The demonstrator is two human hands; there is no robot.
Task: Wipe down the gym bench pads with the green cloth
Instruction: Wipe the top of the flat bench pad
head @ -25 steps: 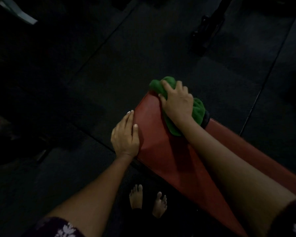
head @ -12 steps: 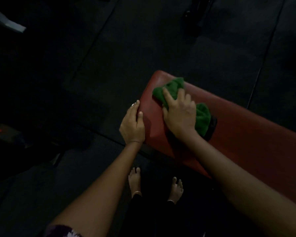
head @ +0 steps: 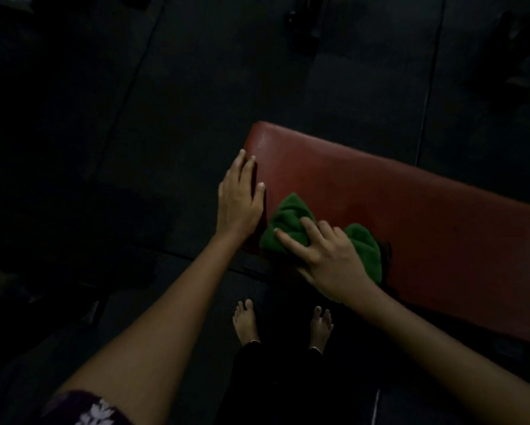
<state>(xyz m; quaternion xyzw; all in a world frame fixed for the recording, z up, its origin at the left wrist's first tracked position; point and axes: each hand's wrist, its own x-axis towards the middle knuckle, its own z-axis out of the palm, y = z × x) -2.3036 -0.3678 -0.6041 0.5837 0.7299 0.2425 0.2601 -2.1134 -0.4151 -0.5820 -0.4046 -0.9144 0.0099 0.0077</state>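
A long red bench pad runs from the centre of the view to the right edge. A bunched green cloth lies on its near left corner. My right hand lies on top of the cloth with fingers spread, pressing it onto the pad. My left hand rests flat with straight fingers against the pad's left end. Part of the cloth is hidden under my right hand.
Dark rubber floor mats surround the bench. My bare feet stand just in front of the pad's near edge. Dim dark equipment sits on the floor at the top of the view.
My right hand has dragged the green cloth from the pad's far edge towards its near left corner. My left hand stays on the pad's end.
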